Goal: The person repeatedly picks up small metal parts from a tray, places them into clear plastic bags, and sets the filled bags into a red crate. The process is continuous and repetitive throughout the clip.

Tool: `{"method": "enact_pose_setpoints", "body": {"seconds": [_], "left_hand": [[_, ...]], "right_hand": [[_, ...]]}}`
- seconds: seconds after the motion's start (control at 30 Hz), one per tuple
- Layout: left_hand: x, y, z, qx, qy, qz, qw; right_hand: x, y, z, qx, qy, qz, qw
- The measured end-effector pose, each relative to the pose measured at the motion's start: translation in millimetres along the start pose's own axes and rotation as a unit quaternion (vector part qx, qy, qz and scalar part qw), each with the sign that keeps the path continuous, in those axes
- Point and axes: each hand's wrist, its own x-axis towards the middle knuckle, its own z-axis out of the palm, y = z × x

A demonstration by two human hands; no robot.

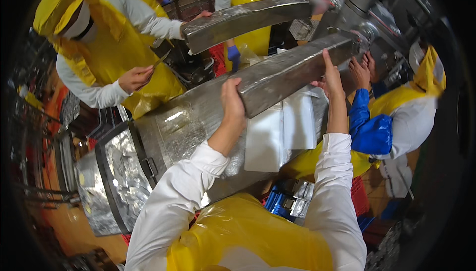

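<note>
A long metal box-shaped mould point(293, 74) slants across the space in front of me, above the steel table. My left hand point(233, 102) grips its near left end, the palm against the end and side. Farther along, my right hand point(329, 76) supports the near side, fingers pointing up toward the top edge. The mould's far right end sits close to a machine nozzle point(366, 35); hands partly hide that joint. Two stacks of white plastic sheets, a left stack point(263, 141) and a right stack point(298, 122), lie on the table below it.
A co-worker point(122, 51) at left holds a second metal mould point(249, 20) and a knife point(162, 57). Another co-worker's hands point(360, 70) are near the nozzle at right. The steel table point(178, 122) has a dark-framed section point(128, 167) at left. Blue crates point(277, 200) stand below.
</note>
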Motion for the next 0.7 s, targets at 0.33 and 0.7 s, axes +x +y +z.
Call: {"method": "enact_pose_setpoints", "body": {"seconds": [0.33,0.7], "left_hand": [[-50.1,71.6,-26.2,-0.034,-0.015,-0.08,0.996],[-105.3,151.2,-143.3,0.016,0.101,-0.044,0.994]], "right_hand": [[6.6,17.9,-66.1,0.078,0.001,-0.017,0.997],[34.1,-6.8,-63.1,0.133,-0.011,0.061,0.989]]}}
